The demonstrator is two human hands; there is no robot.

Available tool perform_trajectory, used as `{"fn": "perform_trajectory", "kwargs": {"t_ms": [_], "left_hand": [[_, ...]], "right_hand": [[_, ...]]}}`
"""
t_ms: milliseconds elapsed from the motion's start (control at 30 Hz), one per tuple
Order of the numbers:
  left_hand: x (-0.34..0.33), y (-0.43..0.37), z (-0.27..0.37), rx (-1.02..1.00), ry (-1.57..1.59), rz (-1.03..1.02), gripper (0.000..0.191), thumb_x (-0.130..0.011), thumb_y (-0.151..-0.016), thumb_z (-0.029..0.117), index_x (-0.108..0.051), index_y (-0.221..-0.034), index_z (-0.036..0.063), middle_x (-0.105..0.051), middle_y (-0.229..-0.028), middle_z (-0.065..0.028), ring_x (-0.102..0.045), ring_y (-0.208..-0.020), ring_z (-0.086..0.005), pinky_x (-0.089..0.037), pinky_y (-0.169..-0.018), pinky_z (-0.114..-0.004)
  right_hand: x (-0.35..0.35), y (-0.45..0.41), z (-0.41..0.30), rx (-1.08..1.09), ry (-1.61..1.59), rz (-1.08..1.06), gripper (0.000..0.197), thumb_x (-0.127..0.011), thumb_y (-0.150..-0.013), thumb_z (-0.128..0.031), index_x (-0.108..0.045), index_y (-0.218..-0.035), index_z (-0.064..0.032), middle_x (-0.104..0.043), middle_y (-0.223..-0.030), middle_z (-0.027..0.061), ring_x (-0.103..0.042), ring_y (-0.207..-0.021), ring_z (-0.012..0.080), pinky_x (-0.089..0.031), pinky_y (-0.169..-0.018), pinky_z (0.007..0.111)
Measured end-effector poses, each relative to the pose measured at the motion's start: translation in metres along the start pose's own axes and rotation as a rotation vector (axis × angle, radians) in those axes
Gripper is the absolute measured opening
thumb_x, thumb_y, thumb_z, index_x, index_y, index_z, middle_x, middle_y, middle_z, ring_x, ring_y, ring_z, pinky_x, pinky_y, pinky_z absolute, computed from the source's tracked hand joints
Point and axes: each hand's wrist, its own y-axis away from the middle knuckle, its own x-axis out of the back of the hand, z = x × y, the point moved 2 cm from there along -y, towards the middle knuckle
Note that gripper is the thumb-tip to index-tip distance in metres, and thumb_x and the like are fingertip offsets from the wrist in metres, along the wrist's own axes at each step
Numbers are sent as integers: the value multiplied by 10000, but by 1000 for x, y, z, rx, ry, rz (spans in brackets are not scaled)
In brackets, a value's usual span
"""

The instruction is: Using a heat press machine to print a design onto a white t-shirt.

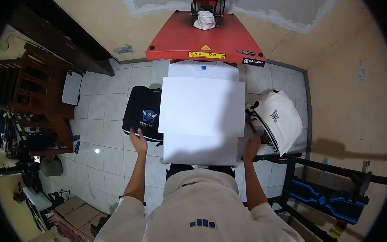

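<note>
A white T-shirt (183, 68) lies flat on the lower bed of a red heat press (205, 38), its collar towards the raised or set-back top plate. White sheets (202, 106) cover most of the shirt. My left hand (139, 141) is held in the air with fingers apart, near a folded black printed T-shirt (141, 107) left of the press. On the other side, my right hand (252, 146) hangs beside the sheets' right edge with nothing visible in it, close to a pile of shirts with a white printed one (280, 116) on top.
A crumpled white cloth (205, 20) rests on the red plate near its black frame. At the right stands a black metal frame with a blue-striped panel (328, 200). Flattened cardboard (81, 215) lies at lower left, and a wooden cabinet (42, 91) stands at far left.
</note>
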Motion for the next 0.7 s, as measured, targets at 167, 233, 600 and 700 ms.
{"fn": "perform_trajectory", "kwargs": {"t_ms": [167, 233, 600, 700], "left_hand": [[-78, -61, 198, -598, -87, -228, 655, -452, -1066, 445, -394, -1544, 2, -444, -1547, -230, -382, -1455, -393, -305, -1193, -502], [-134, -58, 245, -740, -252, -255, 658, -420, -1063, 440, -345, -1589, 52, -354, -1632, -186, -295, -1525, -357, -248, -1228, -523], [-272, -67, 230, -837, -482, -349, 592, -183, -1096, 426, -268, -1640, 207, -197, -1718, -62, -101, -1596, -270, -45, -1290, -526], [-279, -65, 228, -839, -491, -345, 588, -185, -1094, 416, -268, -1640, 214, -196, -1719, -54, -115, -1594, -268, -48, -1292, -517]], "right_hand": [[-52, -135, -199, 320, -154, -156, 526, -496, -1080, -282, -436, -1516, 6, -451, -1560, 201, -361, -1488, 374, -275, -1230, 499], [-91, -154, -238, 457, -158, -147, 551, -509, -1062, -251, -399, -1537, 5, -414, -1590, 205, -353, -1497, 380, -247, -1231, 539], [-221, -172, -245, 490, 24, -228, 569, -333, -1103, -370, -387, -1554, -27, -363, -1637, 130, -307, -1530, 317, -198, -1261, 535], [-227, -169, -237, 488, 21, -196, 559, -345, -1101, -364, -407, -1544, -29, -384, -1625, 127, -332, -1519, 316, -207, -1258, 537]]}}
